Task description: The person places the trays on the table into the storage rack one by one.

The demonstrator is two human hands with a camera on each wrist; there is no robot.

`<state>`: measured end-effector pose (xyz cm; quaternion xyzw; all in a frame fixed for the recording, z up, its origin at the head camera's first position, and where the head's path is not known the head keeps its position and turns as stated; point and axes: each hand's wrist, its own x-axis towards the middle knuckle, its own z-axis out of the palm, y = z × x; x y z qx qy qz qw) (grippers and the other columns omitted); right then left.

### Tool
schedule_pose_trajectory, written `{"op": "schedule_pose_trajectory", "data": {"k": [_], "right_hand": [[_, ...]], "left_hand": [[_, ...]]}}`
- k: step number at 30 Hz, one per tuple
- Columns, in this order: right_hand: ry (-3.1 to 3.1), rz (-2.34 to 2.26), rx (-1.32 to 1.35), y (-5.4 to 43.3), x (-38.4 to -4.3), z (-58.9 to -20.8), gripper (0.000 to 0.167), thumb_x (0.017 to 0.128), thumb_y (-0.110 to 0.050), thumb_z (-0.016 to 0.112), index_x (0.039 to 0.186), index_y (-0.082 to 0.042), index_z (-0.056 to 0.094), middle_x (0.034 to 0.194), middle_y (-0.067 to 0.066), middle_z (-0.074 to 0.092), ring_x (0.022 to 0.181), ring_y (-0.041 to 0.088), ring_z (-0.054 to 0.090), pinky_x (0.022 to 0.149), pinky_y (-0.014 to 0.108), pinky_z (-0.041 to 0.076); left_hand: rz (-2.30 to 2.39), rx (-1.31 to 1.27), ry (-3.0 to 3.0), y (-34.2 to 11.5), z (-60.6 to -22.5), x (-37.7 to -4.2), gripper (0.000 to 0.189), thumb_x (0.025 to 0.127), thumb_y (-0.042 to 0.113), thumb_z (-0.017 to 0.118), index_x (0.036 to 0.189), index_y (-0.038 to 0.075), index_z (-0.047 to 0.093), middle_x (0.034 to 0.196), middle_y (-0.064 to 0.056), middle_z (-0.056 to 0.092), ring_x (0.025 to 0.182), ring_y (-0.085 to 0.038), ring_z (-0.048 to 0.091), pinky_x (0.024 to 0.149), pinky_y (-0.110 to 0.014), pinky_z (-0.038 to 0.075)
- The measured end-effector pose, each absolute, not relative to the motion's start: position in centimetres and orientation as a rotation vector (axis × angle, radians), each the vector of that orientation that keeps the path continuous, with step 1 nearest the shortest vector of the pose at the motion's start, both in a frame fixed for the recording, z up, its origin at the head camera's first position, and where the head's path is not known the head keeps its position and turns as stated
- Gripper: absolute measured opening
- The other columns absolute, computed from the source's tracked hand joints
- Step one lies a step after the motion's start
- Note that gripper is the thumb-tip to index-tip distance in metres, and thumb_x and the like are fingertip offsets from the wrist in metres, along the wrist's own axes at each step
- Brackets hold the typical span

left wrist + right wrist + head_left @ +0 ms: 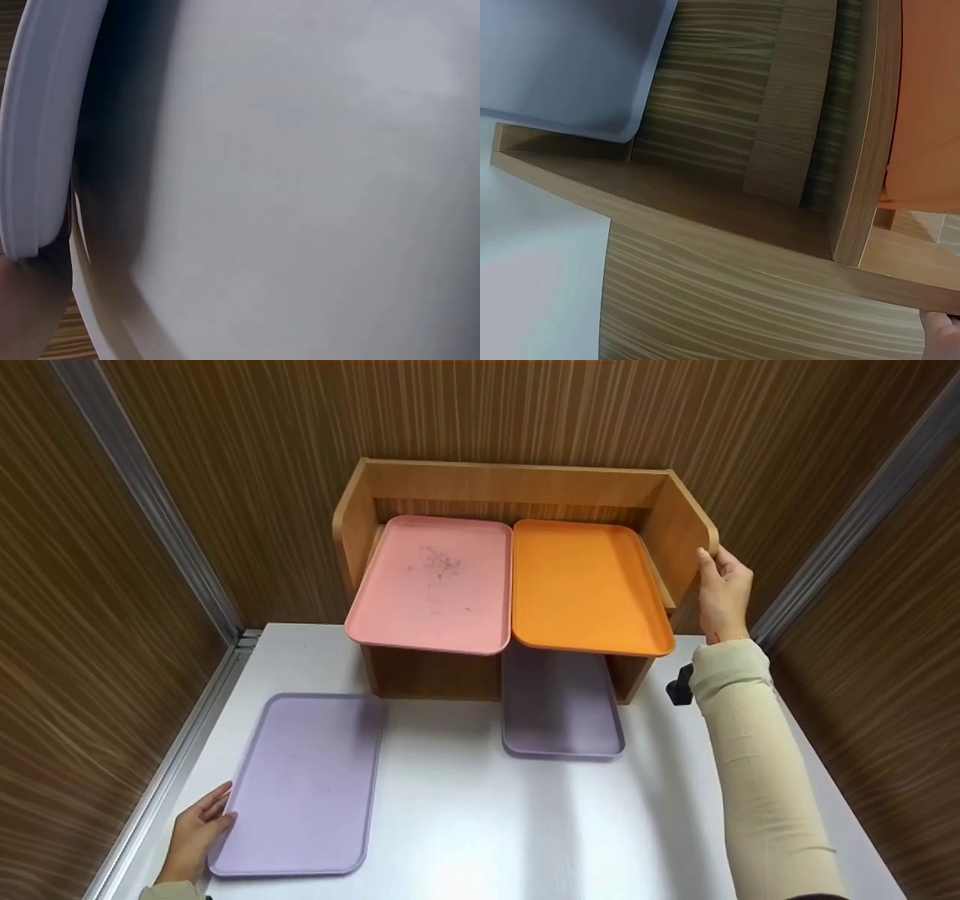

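My left hand point(196, 831) holds a lilac tray point(304, 787) by its left edge, near the front corner. In the left wrist view the rim of this lilac tray point(41, 127) stands close over the white table, with a dark shadow beside it. My right hand point(726, 589) grips the front edge of the right side panel of a wooden shelf point(679, 536); in the right wrist view only part of the hand point(941, 334) shows at that panel. On the shelf top, a pink tray point(435, 585) with dark marks lies beside an orange tray point(589, 585).
Another lilac tray point(562, 712) sits in the shelf's lower right compartment and sticks out at the front. The shelf stands at the back of the white table point(450, 810). Wood-grain walls point(517, 412) enclose the table at the back and both sides.
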<state>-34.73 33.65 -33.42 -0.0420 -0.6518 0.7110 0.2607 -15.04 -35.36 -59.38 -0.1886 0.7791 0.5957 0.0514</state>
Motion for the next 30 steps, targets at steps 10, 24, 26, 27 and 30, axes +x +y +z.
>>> {"op": "schedule_pose_trajectory", "data": {"k": [10, 24, 26, 27, 30], "right_hand": [[-1.708, 1.957, -0.092, 33.4, -34.2, -32.9, 0.035, 0.093, -0.01, 0.058, 0.125, 0.005, 0.057, 0.118, 0.015, 0.064, 0.108, 0.023, 0.056, 0.1, 0.033, 0.039], [-1.734, 1.946, -0.091, 33.6, -34.7, -33.4, 0.036, 0.094, -0.012, 0.057, 0.126, 0.003, 0.057, 0.121, 0.016, 0.062, 0.11, 0.022, 0.056, 0.099, 0.032, 0.04], [-1.737, 1.952, -0.101, 33.4, -34.6, -33.2, 0.035, 0.094, -0.012, 0.057, 0.126, 0.003, 0.057, 0.121, 0.016, 0.062, 0.109, 0.022, 0.056, 0.099, 0.032, 0.04], [-1.748, 1.94, -0.104, 33.3, -34.5, -33.1, 0.035, 0.094, -0.012, 0.056, 0.126, 0.003, 0.057, 0.121, 0.016, 0.062, 0.109, 0.023, 0.057, 0.099, 0.033, 0.04], [-1.751, 1.947, -0.106, 33.0, -34.2, -32.7, 0.036, 0.094, -0.012, 0.057, 0.126, 0.003, 0.057, 0.122, 0.016, 0.061, 0.11, 0.023, 0.056, 0.1, 0.033, 0.04]], "left_hand": [[1.948, -0.601, 2.169, -34.5, -57.8, -14.5, 0.065, 0.092, 0.009, 0.058, 0.143, 0.002, 0.019, 0.149, -0.013, 0.015, 0.139, -0.027, 0.019, 0.092, -0.01, 0.036], [2.073, -0.489, 2.268, -31.3, -55.5, -15.0, 0.054, 0.092, 0.009, 0.059, 0.139, -0.001, 0.034, 0.133, 0.008, 0.043, 0.094, 0.017, 0.05, 0.082, -0.014, 0.046], [2.09, -0.461, 2.273, -30.7, -55.3, -15.0, 0.053, 0.091, 0.007, 0.059, 0.138, -0.003, 0.037, 0.127, 0.015, 0.05, 0.094, 0.013, 0.053, 0.08, -0.016, 0.048], [2.102, -0.446, 2.271, -30.4, -55.2, -15.0, 0.053, 0.091, 0.005, 0.059, 0.137, -0.005, 0.037, 0.12, 0.02, 0.054, 0.094, 0.011, 0.054, 0.078, -0.018, 0.049], [2.137, -0.421, 2.24, -29.4, -55.0, -15.0, 0.051, 0.09, 0.001, 0.057, 0.136, -0.006, 0.038, 0.104, 0.028, 0.059, 0.092, 0.004, 0.058, 0.075, -0.021, 0.05]]}}
